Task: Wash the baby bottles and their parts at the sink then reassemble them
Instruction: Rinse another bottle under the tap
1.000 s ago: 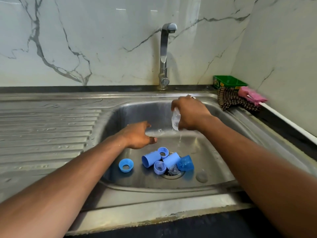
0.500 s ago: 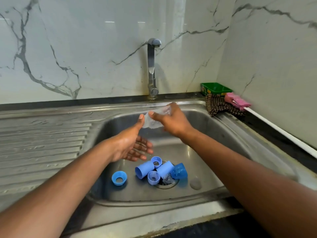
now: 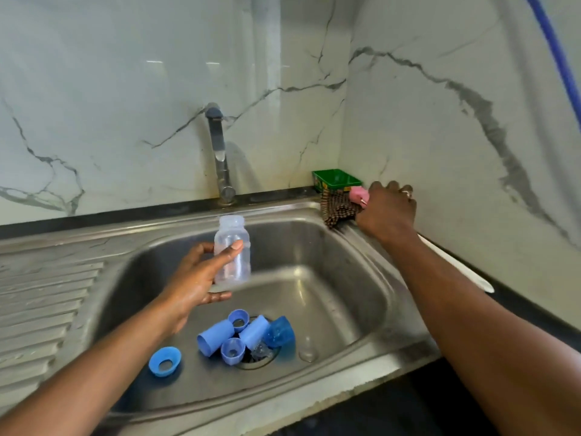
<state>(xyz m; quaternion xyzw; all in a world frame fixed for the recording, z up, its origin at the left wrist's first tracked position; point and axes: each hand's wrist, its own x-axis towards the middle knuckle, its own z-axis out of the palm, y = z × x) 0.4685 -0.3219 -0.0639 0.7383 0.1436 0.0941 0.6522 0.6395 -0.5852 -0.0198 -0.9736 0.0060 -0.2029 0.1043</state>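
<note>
Steel sink (image 3: 371, 265): clear bottle (image 3: 232, 250) in left hand (image 3: 201, 278), right hand (image 3: 388, 209) well apart

Stainless steel sink basin (image 3: 339, 278) with ribbed drainboard, blue plastic bottle caps and rings (image 3: 239, 338) clustered at its drain, green plastic tray (image 3: 336, 178), brown checked cloth (image 3: 338, 206) at the back corner

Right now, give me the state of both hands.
Left hand: holding the clear bottle upright over the sink.
Right hand: on the pink sponge; grip cannot be told.
</note>
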